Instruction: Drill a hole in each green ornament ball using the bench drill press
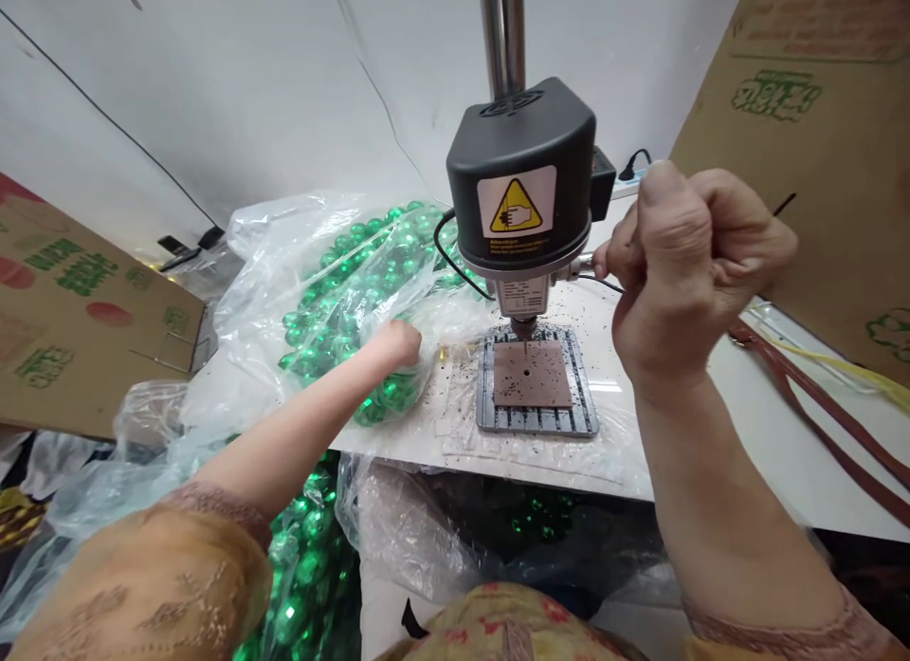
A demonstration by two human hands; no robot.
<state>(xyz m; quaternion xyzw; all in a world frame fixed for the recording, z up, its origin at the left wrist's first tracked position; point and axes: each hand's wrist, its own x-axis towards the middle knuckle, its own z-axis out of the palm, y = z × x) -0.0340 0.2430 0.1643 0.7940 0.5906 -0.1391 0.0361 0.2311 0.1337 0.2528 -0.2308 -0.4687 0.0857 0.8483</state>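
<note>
A small bench drill press (522,177) with a black housing and a warning label stands before me. My right hand (682,253) is raised at its right side in a fist, wrapped round the feed handle, which is mostly hidden. Beneath the chuck (524,327), a flat brown block (544,388) with a dark hole lies on the slotted metal base (487,395). My left hand (399,344) is closed at the edge of the faceted green beads (373,263), left of the base. Its fingertips are turned away, so what they hold is hidden.
Clear plastic bags (263,263) surround the beads. Dark shavings dot the white table (611,452). Cardboard boxes stand left (92,329) and right (803,149). A brown strap (817,405) lies at the right. More green beads (299,585) hang below the table edge.
</note>
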